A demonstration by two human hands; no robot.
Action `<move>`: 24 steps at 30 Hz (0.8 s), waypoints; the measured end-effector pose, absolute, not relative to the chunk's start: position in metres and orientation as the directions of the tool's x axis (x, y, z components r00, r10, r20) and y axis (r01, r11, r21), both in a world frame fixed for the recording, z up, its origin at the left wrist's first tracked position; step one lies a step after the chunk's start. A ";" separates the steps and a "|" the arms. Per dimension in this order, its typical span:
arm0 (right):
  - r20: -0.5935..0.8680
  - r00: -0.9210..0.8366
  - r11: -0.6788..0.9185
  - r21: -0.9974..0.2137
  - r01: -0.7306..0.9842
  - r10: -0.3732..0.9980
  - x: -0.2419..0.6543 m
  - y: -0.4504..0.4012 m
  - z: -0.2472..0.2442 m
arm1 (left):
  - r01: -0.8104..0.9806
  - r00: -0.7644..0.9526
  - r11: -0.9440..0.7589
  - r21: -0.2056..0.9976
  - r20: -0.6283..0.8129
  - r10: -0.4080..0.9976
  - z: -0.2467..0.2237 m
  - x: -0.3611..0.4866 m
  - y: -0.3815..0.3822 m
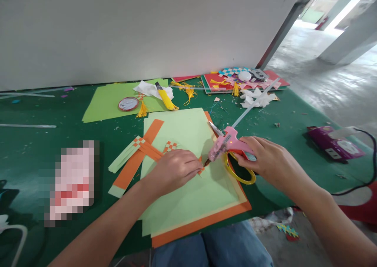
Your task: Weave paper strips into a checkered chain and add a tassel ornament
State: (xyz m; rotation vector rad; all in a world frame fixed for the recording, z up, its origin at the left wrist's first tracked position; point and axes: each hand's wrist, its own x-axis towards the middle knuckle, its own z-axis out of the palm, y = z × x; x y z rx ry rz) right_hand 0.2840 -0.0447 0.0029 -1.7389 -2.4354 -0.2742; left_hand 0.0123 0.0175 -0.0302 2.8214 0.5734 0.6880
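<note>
My right hand (265, 155) is wrapped round a pink hot glue gun (225, 143), a long clear glue stick (255, 104) jutting from its back. Its nozzle points down at a small orange-and-green paper piece (201, 170), which the fingertips of my left hand (179, 167) pinch; much of that piece is hidden. Beneath lie light green paper sheets (188, 129) over orange paper (203, 229). Woven checkered strips (139, 141) and orange strips (126, 174) rest left of my left hand. Yellow-handled scissors (246, 180) sit under the glue gun.
A yellow utility knife (166, 97), a round tin (128, 103) and yellow tassels (188, 92) lie toward the wall. Red paper sheets (212, 87) are at the back right. A purple power box (335, 143) with a black cable stands at right. A blurred-out pink object (75, 176) lies left.
</note>
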 end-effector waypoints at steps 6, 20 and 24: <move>0.205 -0.339 0.333 0.063 0.941 0.918 0.285 -0.046 0.004 | 0.329 0.825 -0.909 0.257 0.391 0.409 -0.029 0.013 0.017; 0.183 -0.309 0.307 0.042 0.951 0.933 0.281 -0.047 0.012 | 0.408 0.832 -0.863 0.299 0.268 0.486 -0.026 0.014 0.016; 0.187 -0.320 0.317 0.042 0.947 0.929 0.282 -0.048 0.013 | 0.351 0.864 -0.908 0.231 0.293 0.409 -0.026 0.014 0.017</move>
